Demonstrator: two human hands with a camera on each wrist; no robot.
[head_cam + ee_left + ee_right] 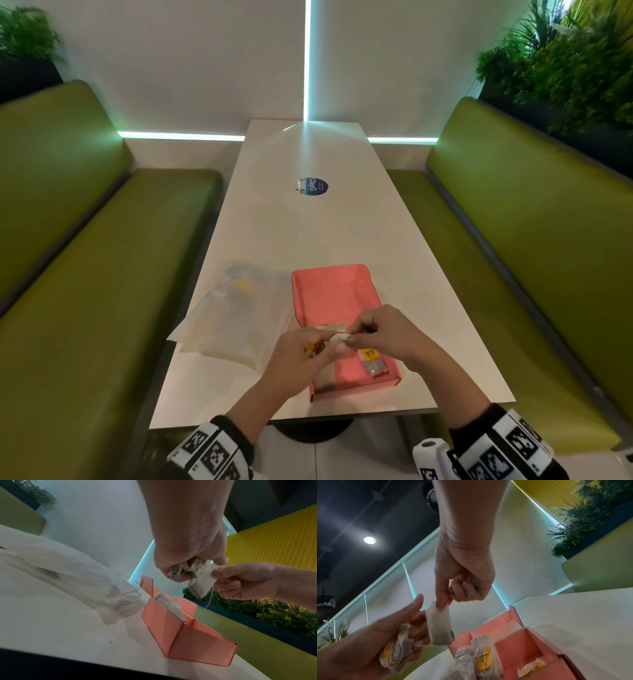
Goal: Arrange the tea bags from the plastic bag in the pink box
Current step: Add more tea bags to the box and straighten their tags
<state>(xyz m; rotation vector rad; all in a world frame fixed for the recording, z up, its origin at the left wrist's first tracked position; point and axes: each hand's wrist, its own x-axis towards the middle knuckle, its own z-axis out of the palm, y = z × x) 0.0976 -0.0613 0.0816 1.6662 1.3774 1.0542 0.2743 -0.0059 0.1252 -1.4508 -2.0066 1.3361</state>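
My left hand [308, 353] grips a bunch of tea bags [395, 650] with yellow tags over the near left corner of the pink box [329, 294]. My right hand [370, 334] pinches the top of one white tea bag [439, 624] between thumb and forefinger, right beside the bunch; its string [209, 599] hangs down. The same bag [201, 582] shows between both hands in the left wrist view. Several tea bags [481, 654] lie in the box, one with a yellow tag [371, 361]. The clear plastic bag [233, 315] lies left of the box.
The white table [308, 233] runs away from me, with a round blue sticker [313, 187] in its middle. Green benches [85, 274] flank both sides. Planters with green plants [565, 61] stand behind the backrests.
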